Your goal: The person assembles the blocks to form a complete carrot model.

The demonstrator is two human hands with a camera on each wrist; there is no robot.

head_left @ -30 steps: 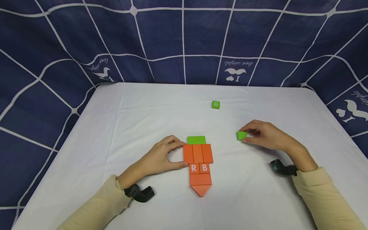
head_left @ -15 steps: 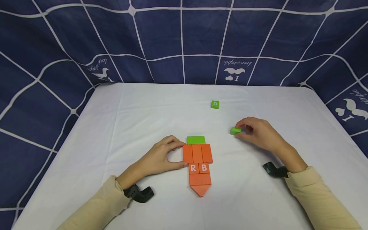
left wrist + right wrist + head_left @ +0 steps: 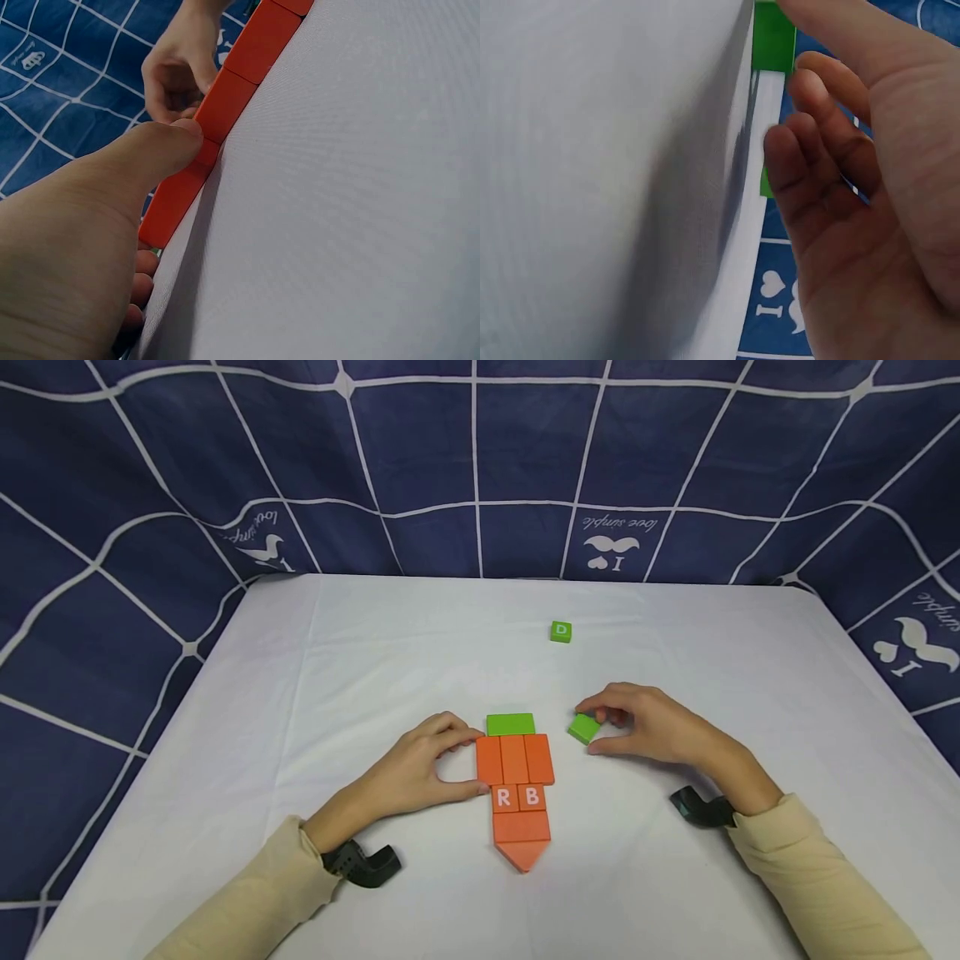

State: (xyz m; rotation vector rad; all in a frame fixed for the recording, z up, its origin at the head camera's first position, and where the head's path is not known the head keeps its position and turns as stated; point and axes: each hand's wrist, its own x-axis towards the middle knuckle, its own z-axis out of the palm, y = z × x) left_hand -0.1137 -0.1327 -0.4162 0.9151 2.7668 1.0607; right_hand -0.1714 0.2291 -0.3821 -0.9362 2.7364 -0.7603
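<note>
An arrangement of flat orange blocks lies mid-table, three upright ones side by side (image 3: 515, 760) over smaller blocks lettered R (image 3: 505, 797) and B (image 3: 532, 797). Below these come an orange bar (image 3: 521, 827) and a pointed orange block (image 3: 522, 855); a green rectangular block (image 3: 511, 724) sits along the top. My left hand (image 3: 420, 768) pinches the leftmost upright orange block (image 3: 489, 760) end to end with thumb and index finger. To the right of the arrangement, my right hand (image 3: 652, 727) holds a small green block (image 3: 583, 728) by thumb and fingertips, turned at an angle.
Farther back lies a green block lettered D (image 3: 561, 631). White cloth covers the table (image 3: 390, 643), and dark blue grid-patterned fabric (image 3: 420, 452) rises behind and at both sides. Each wrist wears a black camera mount (image 3: 367, 866).
My right hand has carried the small green block leftward, near the arrangement, and the block has turned on the way. The left hand stays at the orange block.
</note>
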